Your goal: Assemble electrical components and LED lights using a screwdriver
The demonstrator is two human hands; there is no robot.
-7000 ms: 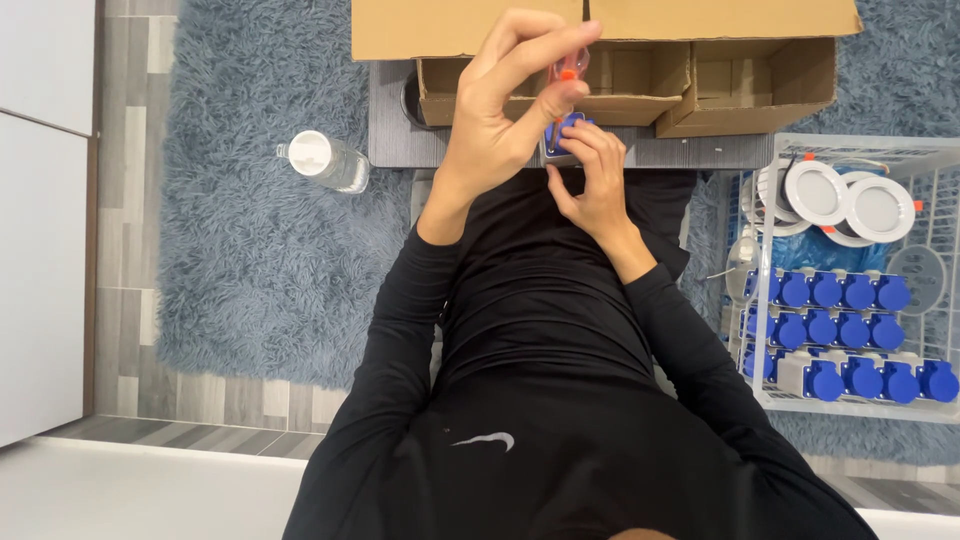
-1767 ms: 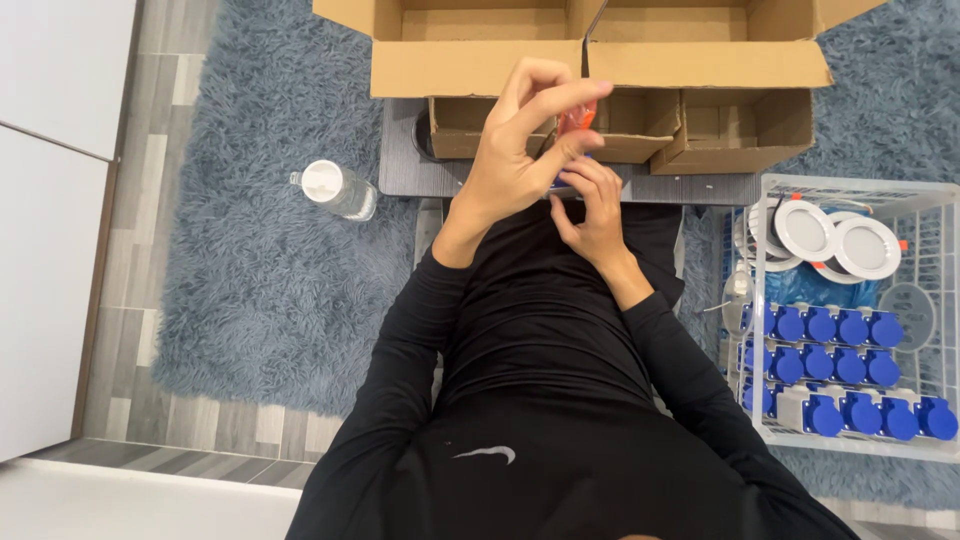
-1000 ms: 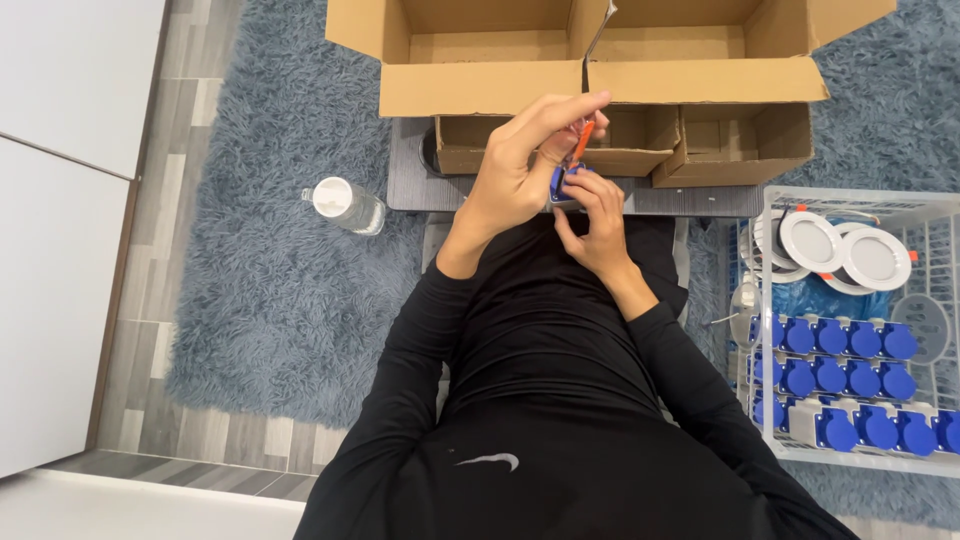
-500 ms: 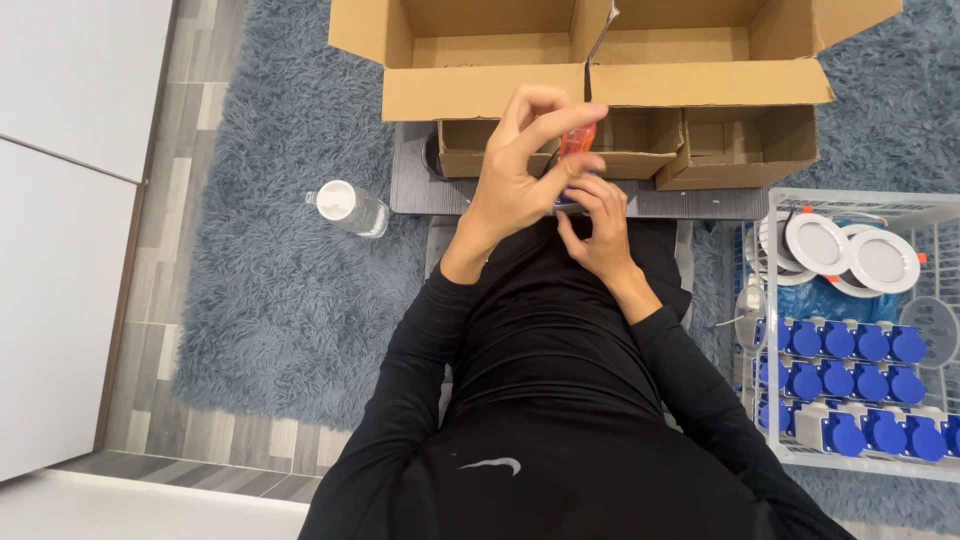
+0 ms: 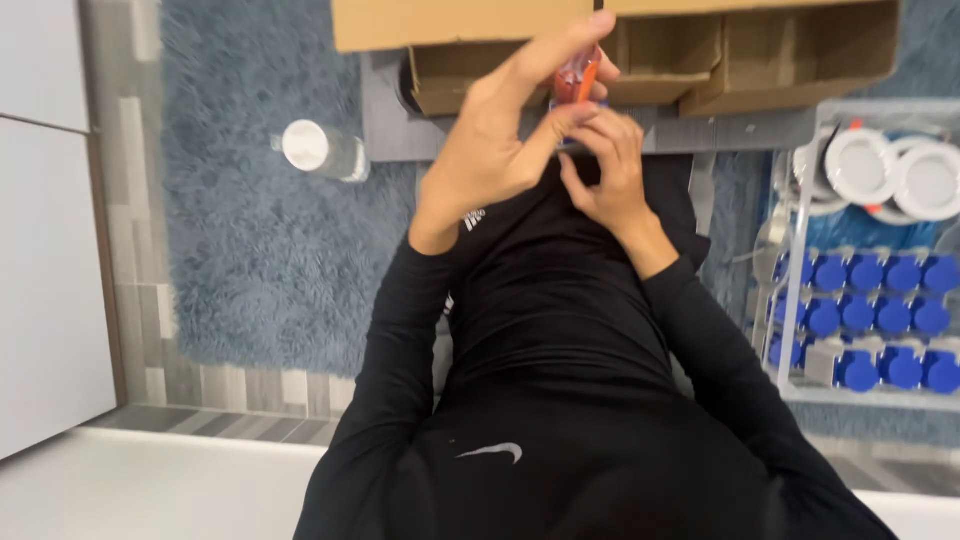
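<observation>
My left hand (image 5: 505, 140) is raised in front of my chest, its thumb and fingers pinching a small orange piece (image 5: 577, 80). My right hand (image 5: 605, 170) sits just under it, fingers curled around a small blue part (image 5: 566, 143) that is mostly hidden. The two hands touch at the fingertips. Both arms wear black sleeves. Behind the hands stand open cardboard boxes (image 5: 700, 60).
A white wire basket (image 5: 800, 300) at the right holds several blue-capped parts (image 5: 880, 310) and white round discs (image 5: 890, 175). A clear plastic bottle (image 5: 320, 150) lies on the blue shaggy rug (image 5: 250, 240). White cabinet fronts (image 5: 45, 250) run along the left.
The view has dropped, so the boxes sit higher in the frame. My hands stay together at the orange and blue pieces, the left fingers now closed more tightly on the orange one.
</observation>
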